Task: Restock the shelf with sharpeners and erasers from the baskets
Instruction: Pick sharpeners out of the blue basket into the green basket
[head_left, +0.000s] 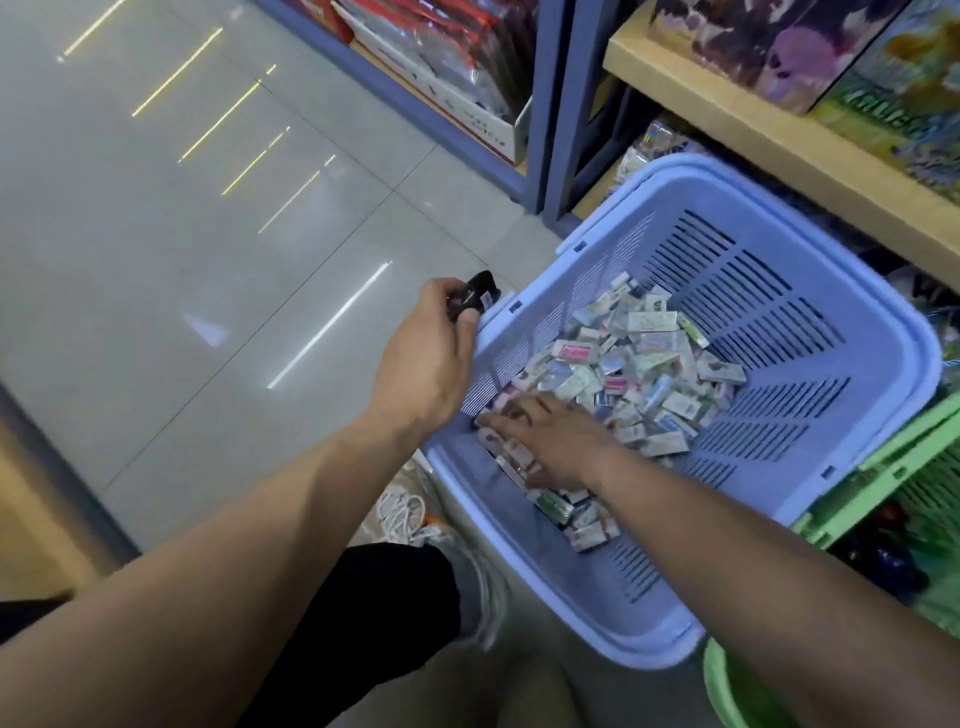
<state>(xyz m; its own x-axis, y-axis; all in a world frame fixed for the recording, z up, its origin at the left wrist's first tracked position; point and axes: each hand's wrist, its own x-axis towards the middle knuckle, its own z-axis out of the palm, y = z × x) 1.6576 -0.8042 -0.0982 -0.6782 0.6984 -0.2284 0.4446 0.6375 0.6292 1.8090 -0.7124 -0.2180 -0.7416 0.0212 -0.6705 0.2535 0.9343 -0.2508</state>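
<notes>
one dark pack (475, 295) in grip of left hand (423, 364), long axis toward shelf (727, 104)

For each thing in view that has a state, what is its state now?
Left hand: grips a dark item beside the blue basket's rim.
Right hand: fingers straight, resting on the packets.
Blue basket: partly filled with small packets.
Green basket: beside the blue one, mostly out of view.

I logged a matt plastic basket (915, 364), glossy floor tiles (156, 234), a smooth wooden shelf board (753, 122), erasers (649, 364) in slightly shiny wrappers, and a glossy black item (477, 297).
</notes>
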